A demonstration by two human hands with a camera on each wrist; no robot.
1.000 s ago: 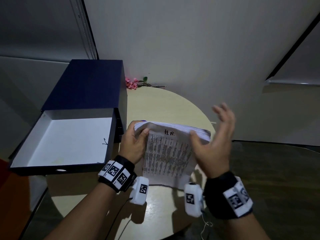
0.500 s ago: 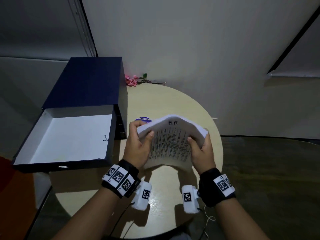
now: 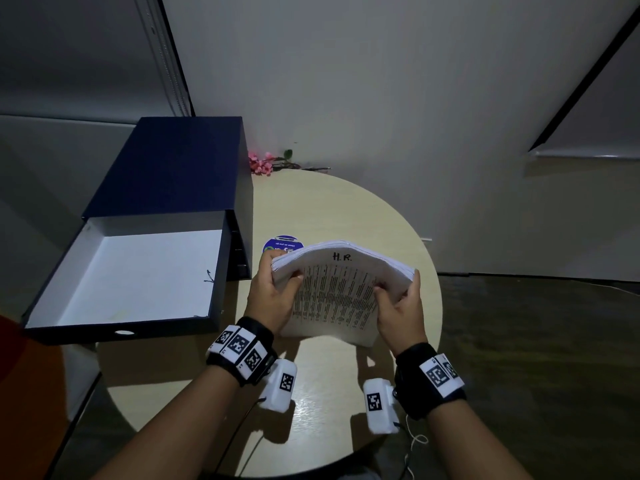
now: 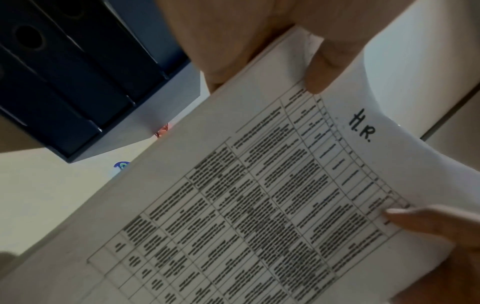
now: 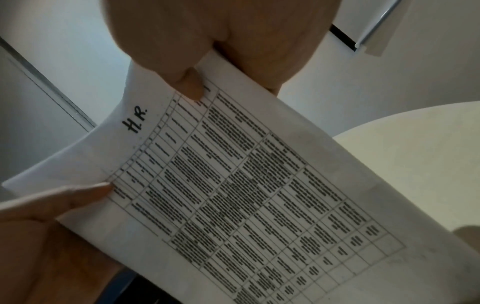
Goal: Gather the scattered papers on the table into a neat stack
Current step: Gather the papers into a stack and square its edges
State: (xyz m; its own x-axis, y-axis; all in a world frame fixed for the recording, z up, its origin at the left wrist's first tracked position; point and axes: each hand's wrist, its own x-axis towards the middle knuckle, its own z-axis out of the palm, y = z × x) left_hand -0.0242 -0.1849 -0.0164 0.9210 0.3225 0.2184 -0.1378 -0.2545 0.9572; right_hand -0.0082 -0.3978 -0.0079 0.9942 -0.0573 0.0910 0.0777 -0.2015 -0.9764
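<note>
The round, pale beige wooden table (image 3: pixel 346 209) filled the centre of the head view, which alone showed the whole setting: at its left side lay a large open box file, dark navy outside and white inside (image 3: pixel 138 271), and at the far edge, against the wall, a small sprig of pink artificial flowers (image 3: pixel 263 162). Above the table's middle a thick stack of white printed papers (image 3: pixel 341 289) was held upright and bowed into an arch, its lower edge standing on the tabletop. The left hand (image 3: pixel 272 299) grasped the stack's left edge, thumb on the printed face and fingers curled behind; the right hand (image 3: pixel 401 310) grasped the right edge in the same manner. Just beyond the stack a small round blue sticker (image 3: pixel 282 244) lay on the table, its lettering too small to read. The left wrist view showed what the head view did not: the dark spines of the box file (image 4: pixel 78 86) with round finger holes, and the left thumb (image 4: pixel 322 67) pressed at the head of a ruled table of blurred, unreadable print. The right wrist view showed the right thumb (image 5: pixel 189 82) likewise. Handwritten above the table on the top sheet, "H.R." was legible in all three views.
</note>
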